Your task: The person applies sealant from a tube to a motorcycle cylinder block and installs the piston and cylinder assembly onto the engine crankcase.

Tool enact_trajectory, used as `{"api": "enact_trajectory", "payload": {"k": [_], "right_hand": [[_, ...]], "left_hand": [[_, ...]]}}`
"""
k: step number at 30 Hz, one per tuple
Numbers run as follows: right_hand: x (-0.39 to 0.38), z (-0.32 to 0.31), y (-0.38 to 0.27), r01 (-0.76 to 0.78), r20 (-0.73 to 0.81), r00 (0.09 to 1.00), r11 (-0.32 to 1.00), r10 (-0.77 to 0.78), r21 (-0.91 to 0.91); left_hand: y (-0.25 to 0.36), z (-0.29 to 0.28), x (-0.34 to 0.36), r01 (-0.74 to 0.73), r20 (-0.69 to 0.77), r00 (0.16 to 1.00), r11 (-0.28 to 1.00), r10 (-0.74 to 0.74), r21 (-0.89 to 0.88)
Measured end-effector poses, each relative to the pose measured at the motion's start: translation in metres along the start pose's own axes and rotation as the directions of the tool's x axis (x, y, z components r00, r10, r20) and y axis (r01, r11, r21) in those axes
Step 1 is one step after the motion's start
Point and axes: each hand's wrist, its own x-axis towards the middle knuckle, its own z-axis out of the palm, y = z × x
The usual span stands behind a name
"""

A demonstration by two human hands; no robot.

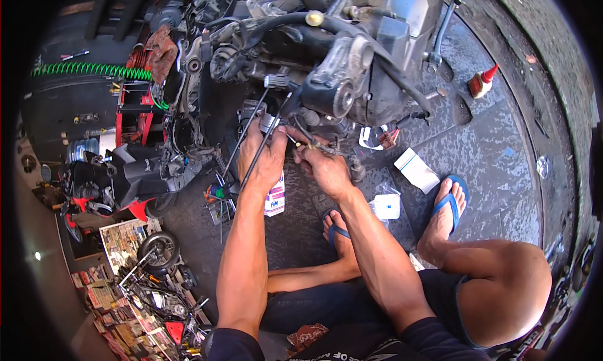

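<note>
My left hand (262,155) is closed round a silver cylindrical metal part (270,122), low beside the motorcycle engine (339,78). Two thin black cables (254,163) run down past this hand, one of them crossing over it. Close by on the right, my right hand (325,167) has its fingers pinched together. A small pale-yellow tip (298,144) shows at those fingers, but what they hold is too small to name. Hoses and metal fittings of the engine hang just above both hands and partly hide the fingers.
A white box (275,198) stands below my left forearm. On the dark floor lie a white packet (417,171), a clear plastic bag (385,204) and a red-capped bottle (483,81). At left are a green coiled hose (88,71), a red stand (133,117) and a wheel (159,252).
</note>
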Motion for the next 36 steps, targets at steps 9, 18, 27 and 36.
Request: {"api": "enact_trajectory", "payload": {"k": [9, 18, 27, 36], "right_hand": [[-0.014, 0.01, -0.004, 0.263, -0.059, 0.942, 0.837, -0.33, -0.48], [-0.007, 0.022, -0.001, 0.314, -0.122, 0.881, 0.758, -0.457, -0.572], [-0.007, 0.034, -0.002, 0.279, -0.228, 0.874, 0.826, -0.43, -0.489], [0.017, 0.048, 0.004, 0.245, -0.338, 0.89, 0.946, -0.306, -0.211]], "left_hand": [[-0.003, 0.003, 0.002, -0.029, -0.047, 0.998, 0.999, 0.031, 0.041], [0.0, 0.002, 0.002, -0.036, -0.028, 0.999, 0.999, 0.036, -0.009], [-0.003, 0.0, 0.001, 0.01, 0.024, 1.0, 1.0, -0.01, -0.013], [-0.008, 0.003, 0.002, -0.047, -0.02, 0.999, 0.999, 0.047, -0.011]]}}
